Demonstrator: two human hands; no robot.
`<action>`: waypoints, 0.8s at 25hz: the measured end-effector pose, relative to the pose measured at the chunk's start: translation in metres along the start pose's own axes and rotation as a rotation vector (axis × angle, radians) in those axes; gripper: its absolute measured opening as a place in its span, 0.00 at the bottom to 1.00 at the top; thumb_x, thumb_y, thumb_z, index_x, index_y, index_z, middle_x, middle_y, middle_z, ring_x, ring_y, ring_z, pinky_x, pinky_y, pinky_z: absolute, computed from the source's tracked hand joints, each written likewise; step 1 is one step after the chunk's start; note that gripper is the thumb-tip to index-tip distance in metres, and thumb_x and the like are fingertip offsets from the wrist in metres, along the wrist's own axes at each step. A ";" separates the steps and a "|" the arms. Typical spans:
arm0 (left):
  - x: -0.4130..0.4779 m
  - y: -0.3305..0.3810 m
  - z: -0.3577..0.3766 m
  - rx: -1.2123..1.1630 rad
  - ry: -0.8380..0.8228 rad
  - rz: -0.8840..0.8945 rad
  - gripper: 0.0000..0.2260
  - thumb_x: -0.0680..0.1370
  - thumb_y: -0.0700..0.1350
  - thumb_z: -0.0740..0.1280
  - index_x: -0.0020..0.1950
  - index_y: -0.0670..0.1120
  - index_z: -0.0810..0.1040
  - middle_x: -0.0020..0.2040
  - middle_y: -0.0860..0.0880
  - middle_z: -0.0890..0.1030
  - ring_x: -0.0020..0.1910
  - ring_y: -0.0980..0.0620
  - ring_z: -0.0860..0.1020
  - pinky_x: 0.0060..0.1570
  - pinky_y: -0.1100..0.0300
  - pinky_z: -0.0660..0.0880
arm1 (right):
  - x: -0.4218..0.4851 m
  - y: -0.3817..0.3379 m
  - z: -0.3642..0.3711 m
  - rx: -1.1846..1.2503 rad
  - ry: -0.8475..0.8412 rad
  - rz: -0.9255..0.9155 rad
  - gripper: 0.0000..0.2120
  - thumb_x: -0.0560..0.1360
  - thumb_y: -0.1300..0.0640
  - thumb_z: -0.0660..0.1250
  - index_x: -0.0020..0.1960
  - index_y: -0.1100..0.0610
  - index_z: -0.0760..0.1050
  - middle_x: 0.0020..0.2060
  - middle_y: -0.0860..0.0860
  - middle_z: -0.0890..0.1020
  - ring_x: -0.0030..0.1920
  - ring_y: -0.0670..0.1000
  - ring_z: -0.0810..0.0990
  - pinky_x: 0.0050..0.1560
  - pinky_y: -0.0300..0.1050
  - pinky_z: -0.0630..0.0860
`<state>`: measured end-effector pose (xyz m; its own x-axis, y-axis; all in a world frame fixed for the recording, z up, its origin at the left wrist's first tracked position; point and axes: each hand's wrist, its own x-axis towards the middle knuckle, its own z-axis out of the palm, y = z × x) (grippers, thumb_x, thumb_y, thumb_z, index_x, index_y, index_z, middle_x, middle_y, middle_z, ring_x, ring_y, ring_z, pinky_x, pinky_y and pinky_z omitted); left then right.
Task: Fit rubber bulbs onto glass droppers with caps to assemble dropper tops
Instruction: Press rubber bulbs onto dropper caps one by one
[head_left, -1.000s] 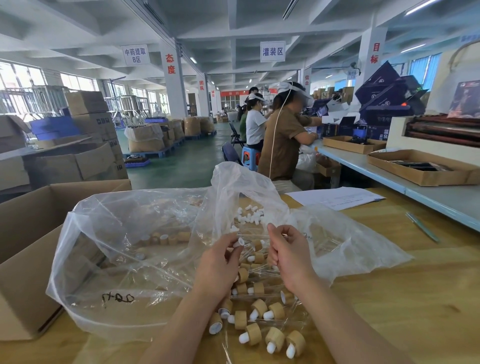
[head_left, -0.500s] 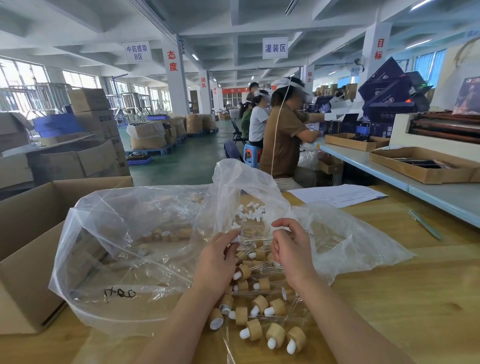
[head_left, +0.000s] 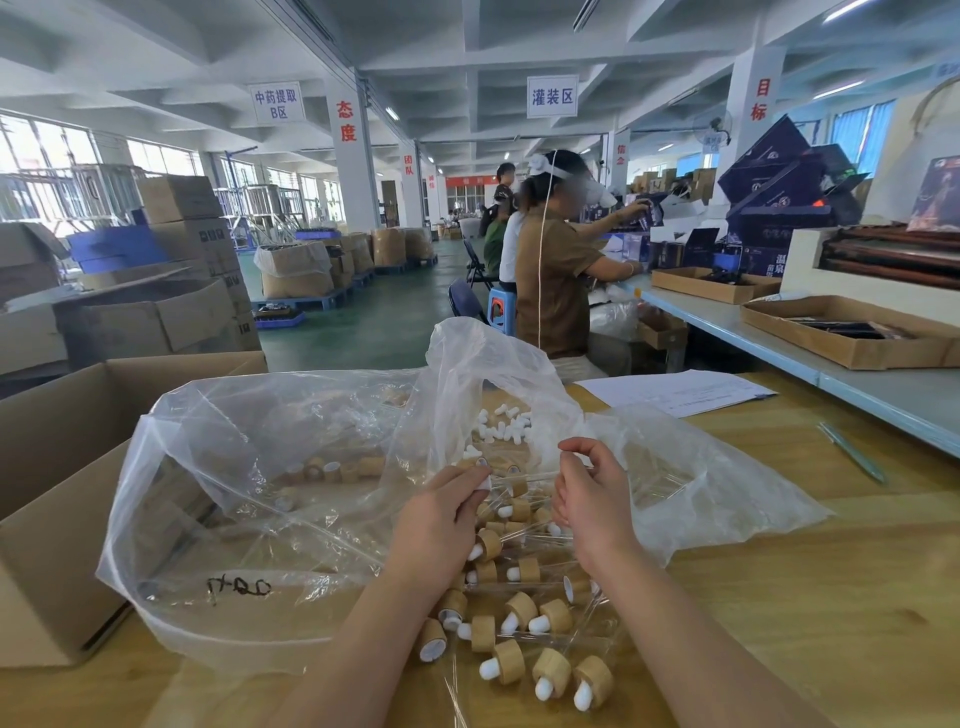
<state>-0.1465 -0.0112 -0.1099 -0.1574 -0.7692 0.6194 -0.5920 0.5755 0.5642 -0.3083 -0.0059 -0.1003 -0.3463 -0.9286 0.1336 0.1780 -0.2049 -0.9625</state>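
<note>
My left hand (head_left: 441, 514) pinches a white rubber bulb (head_left: 484, 483) with a wooden cap at its fingertips. My right hand (head_left: 589, 493) has its fingers curled round a thin glass dropper tube (head_left: 524, 475) that reaches toward the left hand. Below the hands lies a heap of assembled dropper tops (head_left: 524, 623) with wooden caps and white bulbs. Loose white bulbs (head_left: 504, 423) lie further back on the plastic. Wooden caps (head_left: 332, 470) show through the clear bag (head_left: 260, 493).
An open cardboard box (head_left: 62, 467) stands at the left, under the bag's edge. A sheet of paper (head_left: 680, 392) and a pen (head_left: 852, 449) lie on the wooden table (head_left: 831, 597) at the right. Other people sit at a long bench beyond.
Both hands have lifted slightly away from me and come closer together, bringing the bulb with its cap toward the glass tube. The heap and bag stay put.
</note>
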 end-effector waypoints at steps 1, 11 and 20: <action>0.000 0.000 0.000 0.001 -0.001 0.002 0.14 0.77 0.35 0.65 0.61 0.43 0.79 0.47 0.53 0.79 0.38 0.59 0.73 0.39 0.78 0.66 | 0.000 0.000 -0.001 -0.005 -0.006 -0.005 0.09 0.80 0.65 0.57 0.52 0.54 0.73 0.21 0.47 0.66 0.20 0.44 0.60 0.20 0.37 0.60; 0.002 -0.007 0.001 -0.043 -0.047 -0.148 0.11 0.79 0.39 0.64 0.59 0.47 0.81 0.44 0.53 0.80 0.43 0.55 0.77 0.44 0.71 0.70 | 0.004 -0.001 -0.008 -0.073 -0.289 -0.037 0.11 0.79 0.66 0.56 0.48 0.56 0.77 0.23 0.50 0.65 0.22 0.48 0.60 0.22 0.40 0.60; 0.001 -0.004 -0.001 -0.204 -0.019 -0.162 0.14 0.78 0.36 0.64 0.58 0.51 0.81 0.33 0.57 0.79 0.35 0.61 0.77 0.38 0.74 0.71 | 0.012 -0.008 -0.015 0.200 -0.386 0.155 0.15 0.79 0.70 0.53 0.42 0.61 0.76 0.23 0.52 0.64 0.20 0.47 0.59 0.21 0.36 0.59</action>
<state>-0.1439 -0.0140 -0.1108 -0.0893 -0.8601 0.5022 -0.4392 0.4866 0.7552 -0.3281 -0.0108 -0.0948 0.0600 -0.9925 0.1067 0.3879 -0.0753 -0.9186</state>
